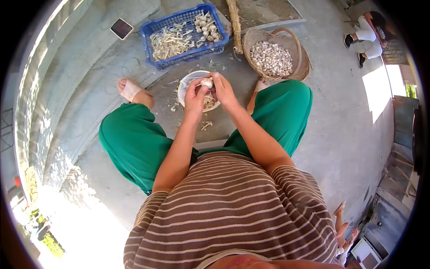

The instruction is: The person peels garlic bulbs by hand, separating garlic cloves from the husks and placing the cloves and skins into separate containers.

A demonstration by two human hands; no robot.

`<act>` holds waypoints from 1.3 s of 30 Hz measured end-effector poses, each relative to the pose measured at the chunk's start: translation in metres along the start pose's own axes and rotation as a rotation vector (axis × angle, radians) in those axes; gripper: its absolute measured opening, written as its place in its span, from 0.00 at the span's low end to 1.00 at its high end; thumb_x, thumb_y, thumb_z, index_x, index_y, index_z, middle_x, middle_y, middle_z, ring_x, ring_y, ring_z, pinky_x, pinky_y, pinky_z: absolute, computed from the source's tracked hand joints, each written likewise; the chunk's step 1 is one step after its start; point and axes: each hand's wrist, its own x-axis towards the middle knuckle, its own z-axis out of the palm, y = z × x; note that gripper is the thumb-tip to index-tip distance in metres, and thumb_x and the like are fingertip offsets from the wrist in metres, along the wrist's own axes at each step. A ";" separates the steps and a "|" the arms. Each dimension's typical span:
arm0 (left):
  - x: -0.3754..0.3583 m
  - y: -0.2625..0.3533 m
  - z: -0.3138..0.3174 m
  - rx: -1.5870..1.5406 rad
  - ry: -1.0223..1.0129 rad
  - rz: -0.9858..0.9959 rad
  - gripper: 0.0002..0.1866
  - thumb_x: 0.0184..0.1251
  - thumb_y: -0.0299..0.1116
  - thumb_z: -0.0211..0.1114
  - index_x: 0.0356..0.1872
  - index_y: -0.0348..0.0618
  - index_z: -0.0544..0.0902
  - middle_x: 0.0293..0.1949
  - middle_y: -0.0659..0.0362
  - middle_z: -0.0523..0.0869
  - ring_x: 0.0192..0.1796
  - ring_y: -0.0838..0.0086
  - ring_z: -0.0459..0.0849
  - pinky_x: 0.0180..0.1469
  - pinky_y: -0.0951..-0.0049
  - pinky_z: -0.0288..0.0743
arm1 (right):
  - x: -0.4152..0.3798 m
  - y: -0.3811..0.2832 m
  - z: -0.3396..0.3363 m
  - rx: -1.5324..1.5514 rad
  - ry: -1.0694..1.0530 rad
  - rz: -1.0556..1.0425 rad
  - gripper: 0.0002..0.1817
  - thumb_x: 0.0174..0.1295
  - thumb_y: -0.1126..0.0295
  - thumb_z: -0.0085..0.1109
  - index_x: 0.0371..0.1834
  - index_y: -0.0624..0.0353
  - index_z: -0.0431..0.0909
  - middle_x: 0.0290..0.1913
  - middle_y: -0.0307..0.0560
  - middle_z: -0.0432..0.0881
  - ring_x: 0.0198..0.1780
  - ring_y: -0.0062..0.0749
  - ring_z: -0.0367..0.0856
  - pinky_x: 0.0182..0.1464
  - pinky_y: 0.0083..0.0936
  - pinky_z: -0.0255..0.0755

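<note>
Garlic bulb (206, 82) sits between both hands, held up just above a white bowl (184, 85) on the concrete floor (340, 134). Left hand (195, 96) wraps it from the left, thumb on the bulb. Right hand (222, 89) closes on it from the right, fingers curled over the top. Both hands clamped on the same bulb, touching each other.

Bowl holds peel scraps; more scraps lie on the floor just beside it. Person is seated, knees in green trousers (134, 143) spread either side of the bowl, striped brown shirt (233, 210) below. Left foot in a pale sandal (130, 88) near the bowl.

Beyond the bowl: blue plastic crate (148, 31) with whole bulbs and stalks. To its right, a wicker basket (302, 58) full of separated cloves (271, 58). A bundle of straw (234, 22) lies between crate and basket. Small tablet (121, 28) left of the crate.

Another person's legs (365, 42) far upper right, well apart.
</note>
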 end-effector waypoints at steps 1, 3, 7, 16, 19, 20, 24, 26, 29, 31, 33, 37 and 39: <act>0.000 0.001 0.000 -0.048 0.051 -0.023 0.14 0.65 0.22 0.57 0.52 0.36 0.72 0.46 0.56 0.78 0.44 0.76 0.78 0.49 0.74 0.76 | -0.002 0.004 0.000 0.031 0.009 -0.030 0.21 0.71 0.52 0.43 0.43 0.60 0.76 0.28 0.38 0.73 0.26 0.17 0.70 0.26 0.15 0.65; -0.002 0.006 -0.002 -0.106 0.059 -0.012 0.13 0.65 0.22 0.57 0.50 0.35 0.71 0.46 0.55 0.78 0.44 0.74 0.78 0.49 0.73 0.76 | -0.001 0.008 0.003 -0.041 0.045 -0.222 0.16 0.68 0.60 0.48 0.43 0.62 0.77 0.31 0.39 0.75 0.30 0.18 0.72 0.29 0.15 0.68; -0.004 0.014 -0.002 -0.189 0.060 0.050 0.12 0.64 0.22 0.57 0.48 0.36 0.70 0.45 0.56 0.78 0.43 0.74 0.79 0.48 0.72 0.78 | -0.006 -0.011 0.004 -0.085 0.045 -0.417 0.06 0.57 0.77 0.61 0.38 0.67 0.80 0.36 0.40 0.79 0.37 0.19 0.77 0.39 0.16 0.73; -0.010 0.012 -0.004 -0.034 0.056 0.157 0.12 0.62 0.20 0.60 0.46 0.37 0.74 0.38 0.58 0.81 0.37 0.77 0.79 0.43 0.75 0.78 | -0.006 -0.009 0.004 -0.104 0.079 -0.370 0.03 0.54 0.79 0.60 0.30 0.68 0.79 0.33 0.40 0.77 0.34 0.17 0.77 0.34 0.15 0.73; -0.011 0.009 -0.004 0.023 0.065 0.159 0.12 0.63 0.20 0.59 0.47 0.36 0.74 0.37 0.58 0.81 0.36 0.78 0.79 0.42 0.77 0.76 | -0.001 -0.006 0.001 -0.181 0.080 -0.364 0.03 0.54 0.78 0.60 0.28 0.68 0.77 0.31 0.39 0.76 0.33 0.16 0.77 0.33 0.15 0.73; -0.011 0.010 -0.004 0.066 0.070 0.172 0.11 0.63 0.21 0.59 0.47 0.36 0.74 0.37 0.58 0.81 0.35 0.78 0.79 0.41 0.78 0.76 | 0.000 -0.005 0.000 -0.180 0.079 -0.361 0.03 0.54 0.78 0.60 0.28 0.68 0.77 0.31 0.39 0.76 0.33 0.16 0.77 0.33 0.15 0.73; -0.011 0.017 -0.006 0.117 0.071 0.134 0.11 0.66 0.24 0.57 0.48 0.35 0.74 0.37 0.58 0.81 0.35 0.78 0.78 0.40 0.78 0.75 | 0.006 -0.008 -0.007 -0.112 -0.019 -0.294 0.03 0.55 0.77 0.59 0.30 0.67 0.78 0.33 0.38 0.77 0.32 0.16 0.77 0.32 0.15 0.73; -0.007 0.019 -0.008 -0.043 0.040 0.064 0.10 0.67 0.25 0.56 0.48 0.37 0.74 0.40 0.58 0.80 0.36 0.78 0.77 0.41 0.77 0.73 | 0.006 -0.010 -0.008 -0.044 -0.086 -0.221 0.04 0.56 0.76 0.60 0.31 0.67 0.79 0.33 0.39 0.77 0.31 0.17 0.77 0.32 0.16 0.73; -0.005 0.023 -0.011 -0.136 0.006 0.034 0.10 0.68 0.26 0.56 0.49 0.39 0.72 0.41 0.59 0.79 0.37 0.78 0.77 0.40 0.78 0.73 | 0.006 -0.013 -0.007 0.053 -0.146 -0.256 0.06 0.58 0.75 0.61 0.35 0.67 0.79 0.35 0.40 0.78 0.31 0.19 0.77 0.33 0.16 0.74; -0.004 0.023 -0.013 -0.107 -0.004 0.026 0.11 0.67 0.25 0.57 0.49 0.40 0.71 0.40 0.59 0.79 0.37 0.78 0.77 0.40 0.78 0.72 | 0.006 -0.014 -0.009 -0.026 -0.187 -0.272 0.07 0.59 0.74 0.61 0.37 0.67 0.80 0.36 0.41 0.78 0.31 0.20 0.78 0.33 0.16 0.74; -0.005 0.024 -0.011 -0.076 -0.014 0.019 0.12 0.66 0.24 0.57 0.49 0.41 0.71 0.40 0.59 0.79 0.37 0.79 0.77 0.40 0.78 0.72 | 0.008 -0.011 -0.008 0.026 -0.182 -0.239 0.06 0.59 0.75 0.61 0.36 0.67 0.80 0.36 0.41 0.78 0.30 0.20 0.78 0.33 0.16 0.74; -0.008 0.021 -0.007 0.025 0.014 0.095 0.14 0.62 0.21 0.61 0.49 0.39 0.72 0.40 0.60 0.79 0.37 0.80 0.76 0.39 0.79 0.71 | 0.006 -0.011 -0.006 0.052 -0.186 -0.193 0.06 0.59 0.76 0.60 0.35 0.68 0.79 0.35 0.42 0.78 0.30 0.20 0.78 0.33 0.16 0.74; -0.007 0.019 -0.009 0.035 0.035 0.082 0.15 0.61 0.20 0.61 0.49 0.38 0.72 0.39 0.60 0.79 0.37 0.80 0.76 0.38 0.80 0.71 | 0.007 -0.009 -0.004 0.072 -0.169 -0.173 0.06 0.59 0.75 0.60 0.35 0.68 0.79 0.34 0.42 0.79 0.30 0.20 0.78 0.33 0.16 0.75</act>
